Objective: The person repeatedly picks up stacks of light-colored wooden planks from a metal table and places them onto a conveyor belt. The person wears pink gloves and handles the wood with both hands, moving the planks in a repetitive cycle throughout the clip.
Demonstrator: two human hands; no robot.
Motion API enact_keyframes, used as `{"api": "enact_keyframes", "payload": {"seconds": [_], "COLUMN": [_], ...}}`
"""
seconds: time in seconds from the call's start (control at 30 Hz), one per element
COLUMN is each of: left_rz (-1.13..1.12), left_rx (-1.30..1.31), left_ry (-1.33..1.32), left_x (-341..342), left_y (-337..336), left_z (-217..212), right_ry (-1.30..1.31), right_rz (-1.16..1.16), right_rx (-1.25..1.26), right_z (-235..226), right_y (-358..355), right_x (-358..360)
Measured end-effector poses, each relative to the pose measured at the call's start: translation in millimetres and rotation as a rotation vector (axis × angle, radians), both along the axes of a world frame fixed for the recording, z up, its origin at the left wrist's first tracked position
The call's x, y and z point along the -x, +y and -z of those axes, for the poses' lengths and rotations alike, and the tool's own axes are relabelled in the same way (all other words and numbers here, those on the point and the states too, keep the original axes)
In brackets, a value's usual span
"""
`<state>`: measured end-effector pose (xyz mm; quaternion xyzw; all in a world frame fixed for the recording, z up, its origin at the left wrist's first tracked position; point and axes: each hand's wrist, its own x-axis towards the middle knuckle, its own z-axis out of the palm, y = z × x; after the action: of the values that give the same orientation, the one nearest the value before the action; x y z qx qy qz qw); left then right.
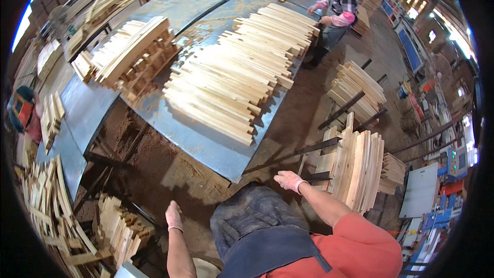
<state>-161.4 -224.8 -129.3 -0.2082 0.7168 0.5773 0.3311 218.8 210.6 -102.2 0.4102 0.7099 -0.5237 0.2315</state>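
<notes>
My left hand [174,215], in a thin pale glove, hangs over the dusty floor with its fingers loosely stretched and nothing seen in it. At the other side of my dark apron [257,216], my right hand [289,181], gloved alike, is held out with its fingers apart and holds nothing. It is nearest to a stack of wooden strips [355,170] resting against dark metal bars [321,146]. In front of me, a wide row of light wooden strips [231,80] lies side by side on a blue-grey metal table [206,157]. Neither hand touches the wood.
A co-worker [342,5] in a mask stands at the table's far right. Another person [25,113] is at the far left. Piled boards [131,51] sit on the table's left part. Wood pieces [121,226] are heaped at lower left; more strips [357,90] stand at right.
</notes>
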Motion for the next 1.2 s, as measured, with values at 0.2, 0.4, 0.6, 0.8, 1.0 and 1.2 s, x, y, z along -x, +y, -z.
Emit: {"api": "enact_keyframes", "payload": {"seconds": [0.2,0.4,0.6,0.8,1.0,1.2], "left_rz": [0.065,0.113,0.49,0.743,0.08,0.373], "left_rx": [-0.09,0.038,0.23,0.55,0.153,0.517], "left_ry": [-0.043,0.126,0.29,0.814,0.273,0.538], "left_x": [29,6,26,53,84,125], "left_y": [163,250,343,370,406,343], "left_z": [-62,-14,8,43,29,50], "right_ry": [0.086,0.085,0.052,0.006,0.008,0.089], "right_rz": [0.281,0.475,0.574,0.378,0.107,-0.297], "right_rx": [-0.096,-0.648,-0.848,-0.777,-0.627,-0.502], "right_z": [6,-64,-14,-20,-32,-58], "right_y": [119,279,456,465,364,374], "right_x": [64,142,134,147,117,147]}}
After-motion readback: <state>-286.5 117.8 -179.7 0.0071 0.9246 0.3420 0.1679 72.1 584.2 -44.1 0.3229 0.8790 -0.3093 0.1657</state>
